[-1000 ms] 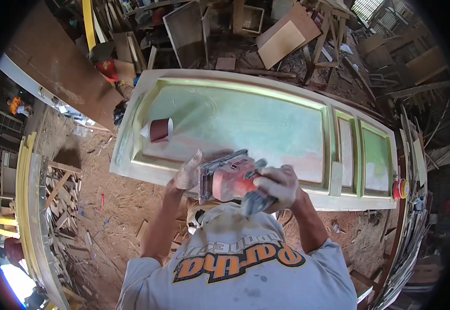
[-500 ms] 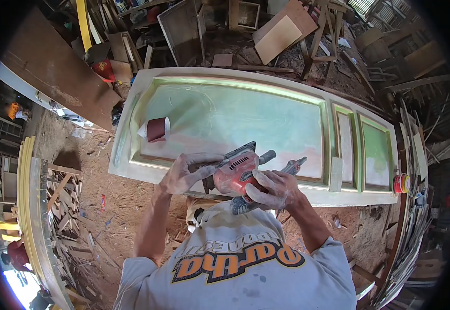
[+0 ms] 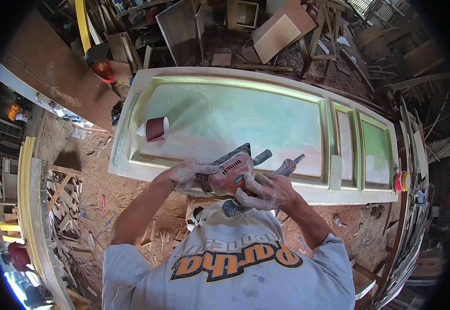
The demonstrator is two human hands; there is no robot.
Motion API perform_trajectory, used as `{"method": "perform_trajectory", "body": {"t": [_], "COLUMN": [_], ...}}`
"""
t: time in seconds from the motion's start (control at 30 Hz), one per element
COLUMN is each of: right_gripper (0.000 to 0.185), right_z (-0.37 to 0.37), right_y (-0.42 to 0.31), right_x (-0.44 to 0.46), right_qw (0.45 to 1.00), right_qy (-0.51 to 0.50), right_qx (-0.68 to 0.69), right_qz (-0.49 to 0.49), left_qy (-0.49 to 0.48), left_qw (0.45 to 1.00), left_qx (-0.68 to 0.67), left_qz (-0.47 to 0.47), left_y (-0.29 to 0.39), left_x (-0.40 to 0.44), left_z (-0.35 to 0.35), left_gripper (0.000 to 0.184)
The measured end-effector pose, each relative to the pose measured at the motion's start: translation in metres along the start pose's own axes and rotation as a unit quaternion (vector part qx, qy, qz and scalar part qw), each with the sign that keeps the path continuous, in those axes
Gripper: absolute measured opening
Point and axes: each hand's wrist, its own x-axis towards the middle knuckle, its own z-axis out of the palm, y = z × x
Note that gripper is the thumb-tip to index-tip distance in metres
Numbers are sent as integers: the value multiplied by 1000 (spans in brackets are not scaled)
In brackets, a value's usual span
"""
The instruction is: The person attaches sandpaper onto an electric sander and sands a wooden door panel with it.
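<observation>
A dusty red sander is tilted up in front of my chest, its flat dark pad facing away from me. My left hand pinches the left end of the pad, fingers closed at its edge. Around the tool's body curls my right hand. A blue-grey handle-like piece with a tapered end runs beneath that hand; how it joins the sander is hidden. White dust coats both hands. Below them lies a panelled door, green and white. A curled piece of brown sandpaper rests on its left part.
A flat pale block lies across the door's frame. At the door's right end stands a red and yellow can. Scrap wood is heaped on the left. Boards lean behind the door, and a large brown panel stands at upper left.
The sander has tilted more steeply and shifted slightly left. My left hand has shifted along the pad's edge, with the elbow moving outward. My right hand has moved slightly left with the tool.
</observation>
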Motion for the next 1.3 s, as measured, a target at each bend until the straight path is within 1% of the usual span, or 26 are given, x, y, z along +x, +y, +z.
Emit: {"method": "perform_trajectory", "body": {"t": [0.03, 0.13, 0.2, 0.3, 0.43, 0.53, 0.6, 0.63, 0.67, 0.73, 0.77, 0.8, 0.83, 0.87, 0.9, 0.93, 0.97, 1.0, 1.03, 1.07, 1.1, 1.13, 1.17, 1.23, 1.27, 1.3], "right_gripper": [62, 59, 60, 57, 51, 47, 48, 52, 52, 53, 54, 54, 56, 59, 57, 57, 58, 60, 65, 65, 66, 67, 68, 67, 67, 66], "right_z": [0, -2, -4, 3, 3, 3, 4, 3, 0, -10, -3, 3, 9, 16, 29, 42, 56, 68, 78, 88, 98, 107, 115, 129, 136, 143], "right_y": [0, 1, 0, 1, 4, 7, 8, 10, 10, 11, 14, 16, 20, 24, 33, 41, 50, 59, 70, 78, 86, 94, 102, 119, 124, 129], "right_x": [0, 1, 2, -1, 1, 5, 5, 3, 2, 4, 3, 2, -1, -4, -7, -11, -16, -22, -28, -33, -37, -41, -46, -55, -57, -59], "right_qw": [1000, 1000, 1000, 999, 999, 998, 994, 993, 993, 980, 976, 976, 953, 920, 919, 919, 904, 888, 876, 875, 875, 874, 877, 869, 861, 845], "right_qy": [0, -5, 0, 26, 39, 53, 83, 75, 75, -16, -3, -5, -31, -57, -19, -21, -26, -30, -58, -61, -70, -78, -38, -47, -54, -62], "right_qx": [-1, -5, -13, -27, -30, 16, 65, 83, 86, 140, 138, 140, 157, 173, 158, 158, 142, 126, 122, 122, 100, 79, 82, 89, 93, 98], "right_qz": [2, -6, -7, -7, -12, 4, 32, 42, 38, 138, 167, 167, 258, 348, 362, 362, 402, 441, 464, 465, 469, 474, 471, 484, 497, 522], "left_qy": [-1, 9, 32, 37, 50, 3, 46, 80, 84, 177, 179, 201, 222, 222, 263, 302, 301, 359, 412, 411, 471, 522, 523, 586, 586, 561], "left_qw": [1000, 995, 999, 999, 999, 993, 993, 989, 989, 979, 979, 970, 955, 955, 931, 901, 901, 902, 888, 888, 870, 836, 836, 759, 760, 750], "left_qx": [1, 90, -9, -5, -4, 96, 80, 83, 80, -22, -26, -98, -169, -172, -237, -300, -302, -199, -92, -95, 19, 133, 131, 279, 279, 350], "left_qz": [-1, -29, 25, -6, 3, 69, 73, 89, 91, 96, 95, 98, 100, 99, 92, 85, 83, 135, 185, 182, 142, 100, 97, 46, 43, -7], "left_y": [0, -1, -4, -4, -4, 2, 11, 9, 10, 17, 8, -8, -25, -46, -70, -92, -113, -132, -150, -172, -196, -209, -203, -175, -166, -160], "left_x": [2, 4, 3, 5, 8, 3, -5, -4, -7, -14, -15, -11, -2, 9, 23, 38, 49, 59, 72, 89, 102, 108, 104, 84, 75, 71], "left_z": [-5, -25, -31, -38, -47, -64, -80, -92, -106, -118, -132, -157, -183, -207, -231, -250, -261, -269, -280, -305, -336, -353, -344, -305, -300, -302], "left_gripper": [57, 62, 67, 70, 75, 64, 59, 55, 55, 52, 52, 51, 49, 49, 46, 43, 43, 37, 31, 31, 28, 26, 26, 33, 33, 42]}}
